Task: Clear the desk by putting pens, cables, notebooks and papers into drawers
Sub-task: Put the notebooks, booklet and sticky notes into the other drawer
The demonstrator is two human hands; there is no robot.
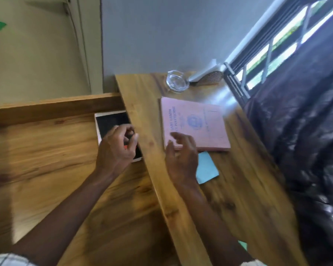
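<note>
A pink notebook (pixel 198 121) lies flat on the wooden desk top (pixel 238 198). A light blue paper (pixel 208 167) lies just nearer, partly under my right hand (pixel 183 158). That hand is open with its fingers spread over the notebook's near left corner. Left of the desk top, an open wooden drawer (pixel 46 150) holds a black book with a white border (pixel 112 121). My left hand (pixel 115 150) hovers over this book with its fingers curled. Blur hides whether it pinches anything.
A glass ashtray (pixel 177 80) and a white object (pixel 206 72) sit at the desk's far end by the wall. Dark shiny padded fabric (pixel 306 131) runs along the desk's right side under a barred window. A green scrap (pixel 242 244) shows near the desk's near edge.
</note>
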